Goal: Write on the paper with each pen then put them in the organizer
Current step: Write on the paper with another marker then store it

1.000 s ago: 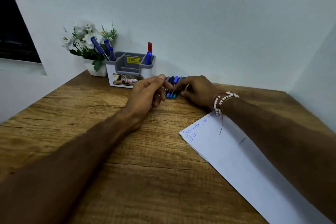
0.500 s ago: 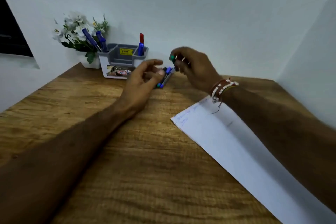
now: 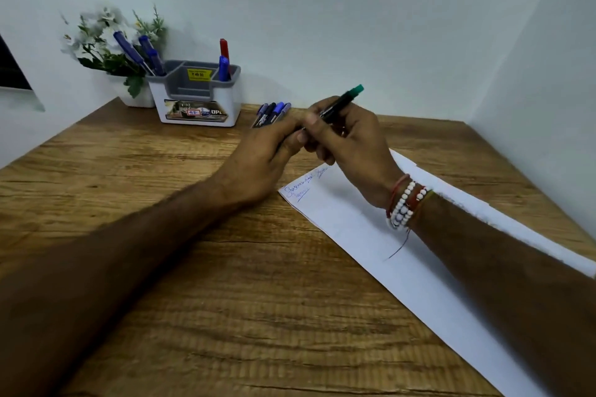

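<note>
Both hands grip the pen (image 3: 342, 103), right hand (image 3: 351, 145) on the barrel, left hand (image 3: 261, 161) pinching its lower end, axis slanting up-right near the paper (image 3: 354, 226).

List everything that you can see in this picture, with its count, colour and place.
green-ended pen: 1, black with green end, held above the table
loose pens: at least four, blue and black, lying on the table right of the organizer
organizer: 1, white with grey insert, back of the table
stored blue pens: at least two, blue, organizer's left compartment
red pen: 1, red, right compartment
short blue pen: 1, blue, right compartment
paper: 1, white with blue writing, under the right forearm
potted flowers: 1, white, left of the organizer
table: 1, brown wood
bracelets: several, white and red, right wrist
left hand: pinches the pen's lower end
right hand: grips the pen's barrel
</note>
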